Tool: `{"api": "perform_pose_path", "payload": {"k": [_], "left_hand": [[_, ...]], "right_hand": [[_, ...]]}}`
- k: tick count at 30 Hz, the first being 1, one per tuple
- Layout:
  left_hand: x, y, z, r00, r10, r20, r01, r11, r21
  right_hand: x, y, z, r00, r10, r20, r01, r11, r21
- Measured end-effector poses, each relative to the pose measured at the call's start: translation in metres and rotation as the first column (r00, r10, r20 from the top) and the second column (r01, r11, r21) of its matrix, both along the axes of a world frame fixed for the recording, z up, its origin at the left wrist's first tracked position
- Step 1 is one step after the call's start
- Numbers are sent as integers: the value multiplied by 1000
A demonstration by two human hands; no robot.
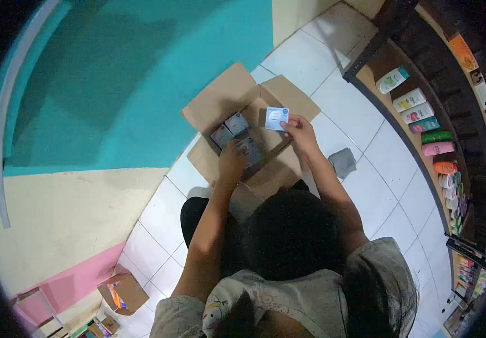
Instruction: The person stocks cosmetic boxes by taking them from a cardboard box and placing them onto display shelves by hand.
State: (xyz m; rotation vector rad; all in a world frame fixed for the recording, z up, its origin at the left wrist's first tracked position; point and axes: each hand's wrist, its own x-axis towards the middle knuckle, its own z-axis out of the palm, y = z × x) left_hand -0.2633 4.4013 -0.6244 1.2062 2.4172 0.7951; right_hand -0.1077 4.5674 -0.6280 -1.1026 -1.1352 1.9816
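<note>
An open cardboard carton [220,98] sits on the white tiled floor in front of me, its flaps spread out. Inside lie several small grey-blue boxes [230,129]. My left hand [232,159] reaches into the carton and grips one of these boxes [250,149]. My right hand [299,130] holds a small light-blue square box [277,119] up above the carton's right side.
A dark wooden shelf [392,121] at the right carries rows of bottles and tubes [418,112]. A grey cloth [343,161] lies on the tiles by my right arm. A teal, cream and pink wall [113,112] stands at the left, with another open carton [123,292] at its foot.
</note>
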Motion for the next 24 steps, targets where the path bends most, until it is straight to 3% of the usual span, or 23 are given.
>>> {"api": "perform_pose_path", "payload": {"k": [3,4,6,9,10,12,14,15,16,17,20,23,24], "left_hand": [[1,11,-16,995,23,-101,-57,938,-342],[0,10,-20,959,-61,-278,-34,945,-325],[-7,4,-32,777,-199,-597,15,954,-298],[-26,-11,-20,945,-40,-326,18,997,-71],[-31,-20,-10,953,52,-299,-60,998,-19],[-36,-44,11,945,234,-228,-222,972,76],[-38,-63,-5,979,190,-68,-177,970,164],[-39,-73,-19,987,161,7,-159,964,213],[-40,-85,-46,998,40,-51,-28,977,209],[-32,-86,-43,999,36,-14,-34,990,138],[-6,-80,-37,995,30,100,-30,1000,-4],[-5,-78,-43,985,18,173,-18,1000,1],[-6,-78,-41,984,13,180,-15,1000,7]], "right_hand": [[-6,-1,-17,998,68,12,-69,996,61],[-10,-3,-23,994,102,31,-104,991,79],[-14,-9,-28,972,202,117,-218,964,149],[-26,-18,-33,836,304,456,-494,777,389],[-33,-21,-39,817,382,431,-545,754,365],[-49,-30,-53,735,383,560,-649,638,415],[-60,-42,-55,656,330,679,-733,494,467],[-66,-53,-57,640,237,731,-726,500,472],[-72,-66,-62,618,139,774,-717,506,481],[-78,-73,-64,589,38,807,-706,510,492],[-88,-72,-48,459,243,855,-826,473,308],[-100,-68,-52,429,313,848,-840,482,247],[-99,-73,-57,502,244,830,-799,499,336]]}}
